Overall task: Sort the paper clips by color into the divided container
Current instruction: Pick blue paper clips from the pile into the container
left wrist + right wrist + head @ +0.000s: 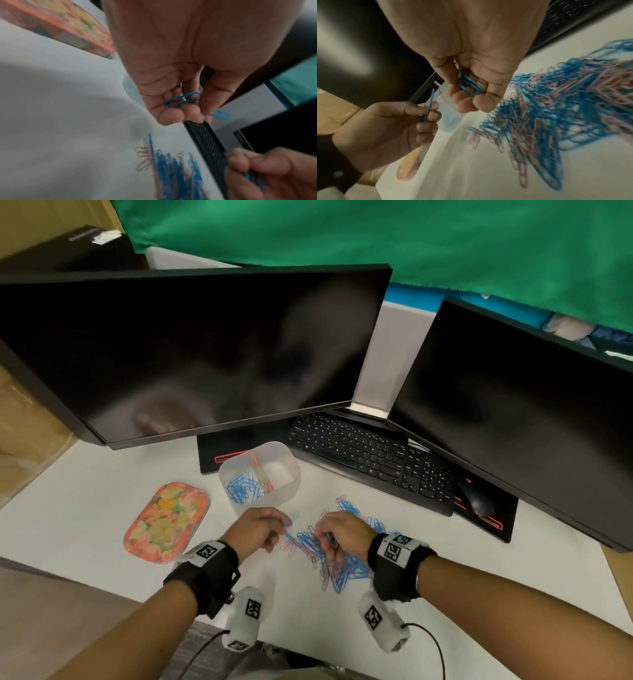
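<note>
A mixed pile of blue and pink paper clips (337, 556) lies on the white desk, seen close in the right wrist view as paper clips (556, 108). The translucent divided container (291, 484) stands behind it, with blue clips (241, 489) in its left compartment and an orange divider. My left hand (263, 530) hovers left of the pile and pinches blue clips (181, 100) between thumb and curled fingers. My right hand (337, 534) hangs over the pile, holding several blue clips (469, 84) in its curled fingers.
A floral oval tray (168, 520) lies left of the container. A black keyboard (370, 457) and a mouse (478, 499) sit behind the pile, under two dark monitors (191, 354). The desk's front edge runs just below my wrists.
</note>
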### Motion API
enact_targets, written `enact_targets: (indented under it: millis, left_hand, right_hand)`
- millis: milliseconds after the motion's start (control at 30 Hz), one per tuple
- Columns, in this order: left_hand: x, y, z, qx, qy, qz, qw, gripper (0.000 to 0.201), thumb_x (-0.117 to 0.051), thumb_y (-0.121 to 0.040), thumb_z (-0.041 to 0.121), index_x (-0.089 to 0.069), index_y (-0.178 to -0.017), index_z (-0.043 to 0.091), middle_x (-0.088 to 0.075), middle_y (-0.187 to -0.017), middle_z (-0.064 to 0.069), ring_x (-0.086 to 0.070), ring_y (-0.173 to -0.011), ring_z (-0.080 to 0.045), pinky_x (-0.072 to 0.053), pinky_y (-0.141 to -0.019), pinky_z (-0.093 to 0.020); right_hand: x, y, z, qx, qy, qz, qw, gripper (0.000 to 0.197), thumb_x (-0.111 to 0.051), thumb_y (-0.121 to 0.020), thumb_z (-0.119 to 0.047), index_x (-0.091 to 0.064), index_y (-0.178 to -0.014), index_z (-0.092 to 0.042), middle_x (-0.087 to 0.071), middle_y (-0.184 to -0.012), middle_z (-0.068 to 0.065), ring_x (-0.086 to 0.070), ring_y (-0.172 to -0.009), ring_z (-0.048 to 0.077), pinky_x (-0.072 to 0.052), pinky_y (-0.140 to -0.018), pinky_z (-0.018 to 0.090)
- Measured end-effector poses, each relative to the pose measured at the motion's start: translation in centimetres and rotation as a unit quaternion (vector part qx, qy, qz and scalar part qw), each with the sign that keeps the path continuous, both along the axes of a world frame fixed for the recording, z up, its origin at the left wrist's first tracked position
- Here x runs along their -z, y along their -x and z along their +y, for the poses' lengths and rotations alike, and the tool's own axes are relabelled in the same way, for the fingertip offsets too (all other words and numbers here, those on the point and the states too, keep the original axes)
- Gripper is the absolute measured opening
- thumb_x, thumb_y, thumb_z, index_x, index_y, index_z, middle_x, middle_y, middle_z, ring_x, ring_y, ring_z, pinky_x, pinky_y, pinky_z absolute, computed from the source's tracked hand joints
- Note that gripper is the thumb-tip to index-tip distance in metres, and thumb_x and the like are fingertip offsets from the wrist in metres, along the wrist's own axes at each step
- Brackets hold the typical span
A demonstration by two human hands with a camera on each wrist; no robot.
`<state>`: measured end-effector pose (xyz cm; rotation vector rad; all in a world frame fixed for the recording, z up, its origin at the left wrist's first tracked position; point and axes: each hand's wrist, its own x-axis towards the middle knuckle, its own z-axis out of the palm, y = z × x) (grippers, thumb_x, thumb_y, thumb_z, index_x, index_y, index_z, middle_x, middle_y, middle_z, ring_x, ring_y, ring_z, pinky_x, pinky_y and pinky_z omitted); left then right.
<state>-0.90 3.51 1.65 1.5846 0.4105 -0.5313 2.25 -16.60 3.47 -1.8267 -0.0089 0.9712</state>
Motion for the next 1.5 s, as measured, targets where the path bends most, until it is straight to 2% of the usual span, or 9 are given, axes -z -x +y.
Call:
enact_targets:
  millis: [267, 367, 467, 567, 767, 1033, 1167, 1333, 1500]
  left_hand:
    - [-3.7, -3.0, 2.0, -0.128, 0.089, -0.038, 0.987, 0.013, -0.045, -0.086, -0.002, -0.057, -0.087, 0.004, -0.057, -0.072, -0.011, -0.053, -0.056, -0.019, -0.046, -0.055, -0.028]
    - [-4.4, -4.6, 2.9, -0.112, -0.009, -0.032, 0.993, 0.015, -0.048, -0.092, 0.01, -0.058, -0.082, 0.005, -0.057, -0.068, -0.01, -0.055, -0.056, -0.017, -0.046, -0.056, -0.028]
    - [-3.2, -6.7, 4.7, -0.087, -0.168, -0.011, 0.982, 0.017, -0.054, -0.089, 0.023, -0.064, -0.088, 0.01, -0.068, -0.086, -0.011, -0.067, -0.078, -0.022, -0.056, -0.079, -0.036]
    - [-2.9, -7.4, 5.9, -0.084, -0.183, 0.027, 0.979, 0.015, -0.055, -0.088, 0.027, -0.061, -0.096, 0.016, -0.069, -0.103, -0.011, -0.067, -0.094, -0.027, -0.055, -0.089, -0.043]
    - [-3.8, -6.8, 6.2, -0.098, -0.2, -0.003, 0.975, 0.007, -0.059, -0.087, 0.023, -0.063, -0.091, 0.018, -0.065, -0.101, -0.01, -0.062, -0.101, -0.027, -0.051, -0.096, -0.044]
    - [-3.1, -5.5, 6.9, -0.114, -0.215, -0.042, 0.969, 0.016, -0.052, -0.092, 0.016, -0.065, -0.101, 0.014, -0.066, -0.105, -0.006, -0.061, -0.102, -0.023, -0.052, -0.095, -0.042]
    - [-2.9, -5.1, 6.1, -0.119, -0.229, -0.083, 0.963, 0.015, -0.052, -0.092, 0.014, -0.064, -0.092, 0.022, -0.065, -0.096, -0.001, -0.063, -0.096, -0.021, -0.052, -0.092, -0.038]
    - [-3.0, -5.1, 3.1, -0.026, -0.238, -0.162, 0.957, 0.02, -0.052, -0.088, 0.005, -0.063, -0.087, 0.022, -0.065, -0.08, 0.002, -0.06, -0.074, -0.012, -0.046, -0.071, -0.015]
    - [-1.1, -4.5, -0.4, 0.13, -0.318, -0.205, 0.916, 0.025, -0.049, -0.085, 0.009, -0.07, -0.091, 0.02, -0.07, -0.089, 0.001, -0.059, -0.075, -0.014, -0.044, -0.073, -0.018]
  right_hand:
    - [-2.6, -3.8, 5.1, 0.005, -0.018, 0.009, 1.0, 0.017, -0.041, -0.093, -0.004, -0.055, -0.086, -0.009, -0.055, -0.068, 0.01, -0.054, -0.053, 0.021, -0.044, -0.044, 0.026]
    - [-3.1, -5.0, 6.8, 0.005, -0.009, 0.012, 1.0, 0.014, -0.042, -0.094, -0.004, -0.054, -0.089, -0.008, -0.053, -0.069, 0.01, -0.053, -0.053, 0.022, -0.044, -0.044, 0.025]
    - [-3.1, -6.1, 8.3, 0.011, 0.004, 0.02, 1.0, 0.015, -0.04, -0.094, -0.003, -0.053, -0.089, -0.01, -0.054, -0.071, 0.012, -0.054, -0.055, 0.023, -0.047, -0.048, 0.028]
    - [-3.3, -6.8, 9.8, 0.036, 0.002, 0.03, 0.999, 0.023, -0.037, -0.094, 0.0, -0.053, -0.084, -0.013, -0.056, -0.074, 0.013, -0.055, -0.058, 0.023, -0.053, -0.056, 0.032]
    - [-3.8, -7.9, 13.3, 0.018, 0.017, 0.021, 0.999, 0.021, -0.041, -0.093, 0.0, -0.053, -0.082, -0.013, -0.057, -0.074, 0.011, -0.058, -0.064, 0.021, -0.056, -0.074, 0.038]
    - [-4.0, -8.7, 15.3, -0.048, 0.082, -0.077, 0.993, 0.007, -0.054, -0.086, -0.013, -0.058, -0.085, -0.019, -0.061, -0.088, 0.009, -0.066, -0.092, 0.031, -0.059, -0.078, 0.044]
    - [-3.6, -8.9, 13.3, -0.041, 0.066, -0.122, 0.989, 0.021, -0.049, -0.084, -0.006, -0.058, -0.09, -0.024, -0.062, -0.097, 0.008, -0.068, -0.084, 0.032, -0.06, -0.07, 0.048]
    - [-2.6, -8.7, 7.1, -0.043, 0.104, -0.167, 0.979, 0.025, -0.052, -0.087, -0.009, -0.064, -0.106, -0.02, -0.068, -0.098, 0.006, -0.067, -0.082, 0.019, -0.058, -0.067, 0.031]
    - [-0.1, -6.1, -0.3, -0.104, 0.197, -0.218, 0.95, 0.024, -0.05, -0.089, -0.008, -0.067, -0.099, -0.022, -0.065, -0.1, -0.006, -0.063, -0.086, 0.011, -0.047, -0.065, 0.017]
